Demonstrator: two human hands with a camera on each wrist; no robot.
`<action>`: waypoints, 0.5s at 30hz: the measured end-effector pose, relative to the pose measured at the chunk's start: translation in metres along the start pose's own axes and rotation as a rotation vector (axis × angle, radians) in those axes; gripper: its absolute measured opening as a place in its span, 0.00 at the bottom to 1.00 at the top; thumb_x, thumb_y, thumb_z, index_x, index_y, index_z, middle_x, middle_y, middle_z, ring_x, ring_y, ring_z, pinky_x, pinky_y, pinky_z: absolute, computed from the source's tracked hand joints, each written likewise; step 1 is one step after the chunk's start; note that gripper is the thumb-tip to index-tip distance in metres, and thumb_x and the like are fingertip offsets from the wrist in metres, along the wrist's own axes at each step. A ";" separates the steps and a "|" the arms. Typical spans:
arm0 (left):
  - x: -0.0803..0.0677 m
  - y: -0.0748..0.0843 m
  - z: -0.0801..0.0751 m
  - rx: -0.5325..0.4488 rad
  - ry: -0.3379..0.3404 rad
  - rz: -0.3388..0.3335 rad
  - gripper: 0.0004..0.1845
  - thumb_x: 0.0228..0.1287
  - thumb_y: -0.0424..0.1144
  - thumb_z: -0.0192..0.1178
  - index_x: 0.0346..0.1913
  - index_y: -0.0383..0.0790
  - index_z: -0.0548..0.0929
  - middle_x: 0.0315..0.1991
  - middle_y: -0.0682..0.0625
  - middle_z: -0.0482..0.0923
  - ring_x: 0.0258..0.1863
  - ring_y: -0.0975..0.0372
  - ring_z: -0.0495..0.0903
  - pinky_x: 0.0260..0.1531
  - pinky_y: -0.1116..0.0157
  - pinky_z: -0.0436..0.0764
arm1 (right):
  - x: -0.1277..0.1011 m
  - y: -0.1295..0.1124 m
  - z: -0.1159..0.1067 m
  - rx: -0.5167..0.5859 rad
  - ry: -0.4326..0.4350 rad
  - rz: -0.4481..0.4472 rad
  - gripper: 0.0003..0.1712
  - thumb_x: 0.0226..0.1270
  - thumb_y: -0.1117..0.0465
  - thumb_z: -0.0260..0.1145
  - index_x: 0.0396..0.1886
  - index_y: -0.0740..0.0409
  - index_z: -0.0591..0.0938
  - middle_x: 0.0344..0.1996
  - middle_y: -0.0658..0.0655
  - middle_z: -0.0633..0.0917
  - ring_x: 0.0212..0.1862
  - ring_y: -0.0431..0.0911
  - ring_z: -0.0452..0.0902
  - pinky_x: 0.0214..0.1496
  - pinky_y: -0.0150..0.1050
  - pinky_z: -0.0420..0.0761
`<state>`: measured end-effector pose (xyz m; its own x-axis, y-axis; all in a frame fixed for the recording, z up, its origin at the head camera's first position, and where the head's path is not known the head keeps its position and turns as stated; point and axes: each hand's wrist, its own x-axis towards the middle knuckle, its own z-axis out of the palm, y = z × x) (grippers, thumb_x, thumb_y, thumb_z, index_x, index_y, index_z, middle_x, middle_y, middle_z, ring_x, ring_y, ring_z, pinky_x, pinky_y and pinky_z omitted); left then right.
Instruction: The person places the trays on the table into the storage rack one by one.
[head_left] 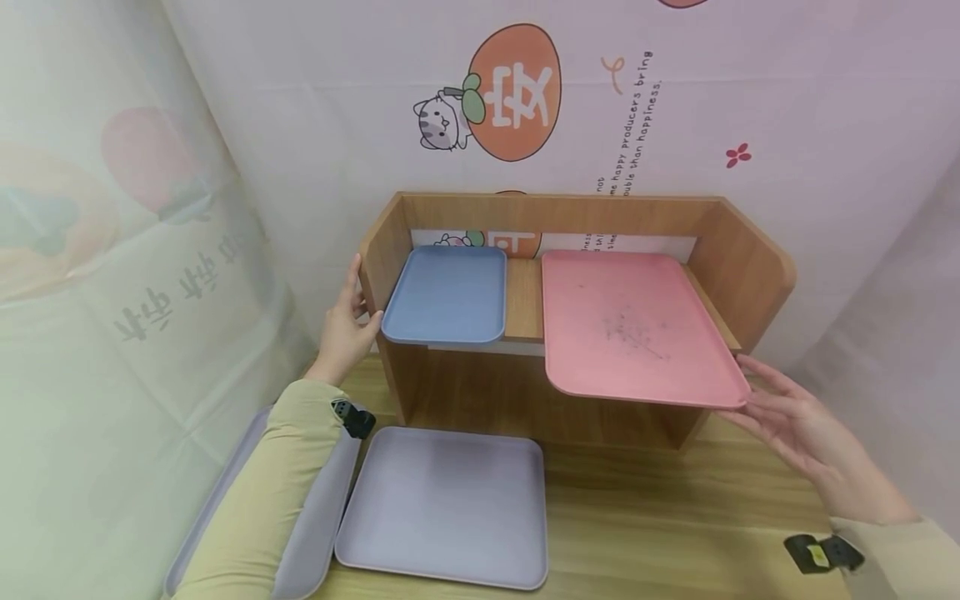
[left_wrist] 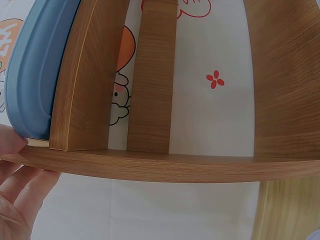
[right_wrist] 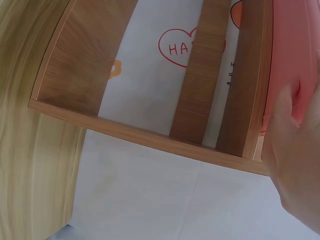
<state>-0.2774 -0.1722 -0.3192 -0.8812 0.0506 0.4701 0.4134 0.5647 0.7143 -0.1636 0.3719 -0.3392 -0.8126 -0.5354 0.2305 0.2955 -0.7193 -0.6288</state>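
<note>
Neither hand's gripping: left hand (head_left: 343,327) w/ loose fingers is touching wooden shelf (head_left: 750,258) side beside blue tray (head_left: 450,293); right hand (head_left: 806,421), fingers straight, is touching pink tray (head_left: 637,325) edge. Lilac tray (head_left: 450,504) is lying on table (head_left: 675,517), cartoon backdrop (head_left: 517,92) behind.

Left hand (left_wrist: 15,190) fingers under wooden shelf (left_wrist: 165,167) edge; thumb touching blue tray (left_wrist: 35,70).

four trays (head_left: 450,293), one wooden shelf (head_left: 742,258)

The head camera looks forward and down from above at a wooden shelf (head_left: 570,333) against a far printed backdrop. Each wrist camera sits very close below and beside the shelf, facing its underside: the left shows the blue tray (left_wrist: 35,70), the right the pink tray (right_wrist: 295,55). All views share the shelf.
</note>
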 end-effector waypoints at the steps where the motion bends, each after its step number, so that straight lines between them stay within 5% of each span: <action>1: 0.000 0.000 0.000 -0.001 0.000 0.002 0.49 0.63 0.25 0.56 0.75 0.64 0.39 0.65 0.28 0.64 0.57 0.39 0.73 0.50 0.46 0.78 | 0.000 0.000 0.000 -0.004 -0.006 -0.007 0.31 0.70 0.79 0.28 0.61 0.62 0.71 0.56 0.66 0.76 0.59 0.60 0.74 0.62 0.50 0.74; 15: -0.001 -0.001 0.000 -0.009 -0.008 0.002 0.49 0.63 0.25 0.55 0.75 0.65 0.38 0.66 0.28 0.62 0.58 0.38 0.72 0.51 0.46 0.77 | -0.002 0.001 -0.005 -0.014 -0.005 -0.031 0.30 0.72 0.77 0.28 0.61 0.62 0.71 0.56 0.66 0.76 0.59 0.60 0.74 0.62 0.50 0.74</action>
<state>-0.2770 -0.1730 -0.3201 -0.8823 0.0586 0.4671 0.4172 0.5570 0.7181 -0.1644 0.3744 -0.3436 -0.8189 -0.5148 0.2537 0.2627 -0.7292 -0.6319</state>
